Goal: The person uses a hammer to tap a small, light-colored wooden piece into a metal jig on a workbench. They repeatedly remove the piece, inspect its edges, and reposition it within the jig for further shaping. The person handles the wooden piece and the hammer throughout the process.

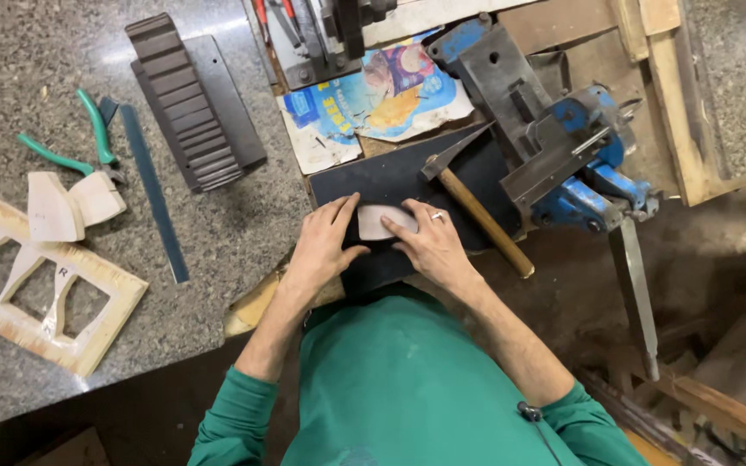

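A grey speckled stone tabletop (36, 60) is carrying the work, with a dark mat (390, 185) lying at its near right edge. Both hands are pressing a small pale flat piece (379, 222) onto the mat: the left hand (321, 246) is resting against its left edge with fingers spread flat, and the right hand (429, 243) is covering its right side, fingers extended. A hammer (477, 216) is lying just right of the hands, beside a blue vise (563, 147). Green-handled pliers (79, 147) are lying far left.
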